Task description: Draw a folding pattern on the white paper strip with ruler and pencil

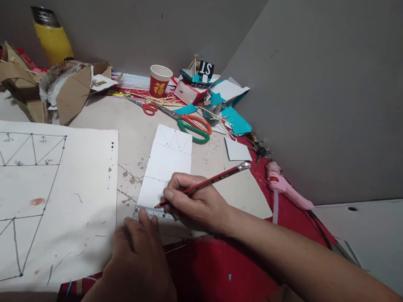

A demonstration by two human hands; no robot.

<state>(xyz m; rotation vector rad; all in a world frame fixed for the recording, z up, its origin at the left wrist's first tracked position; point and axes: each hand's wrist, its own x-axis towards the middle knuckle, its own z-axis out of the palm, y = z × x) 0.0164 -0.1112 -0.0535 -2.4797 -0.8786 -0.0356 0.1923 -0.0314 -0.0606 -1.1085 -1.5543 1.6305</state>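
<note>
My right hand [199,204] is closed round a red and black pencil [216,178], its tip down at the edge of a ruler [148,211]. The clear ruler lies across the lower part of a narrow white card [169,163], which bears ruled lines and zigzag marks at its far end. The fingertips of my left hand [143,259] press on the ruler and hold it against the card. Part of the ruler is hidden behind my right hand. To the left lies a large sheet [87,164] with triangles drawn in black.
Orange and green scissors [195,126], small red scissors [150,108] and a red paper cup [159,84] stand or lie beyond the card. Cardboard pieces [73,92] and a yellow bottle [52,40] are at the far left. A pink glue gun [287,186] lies on the right.
</note>
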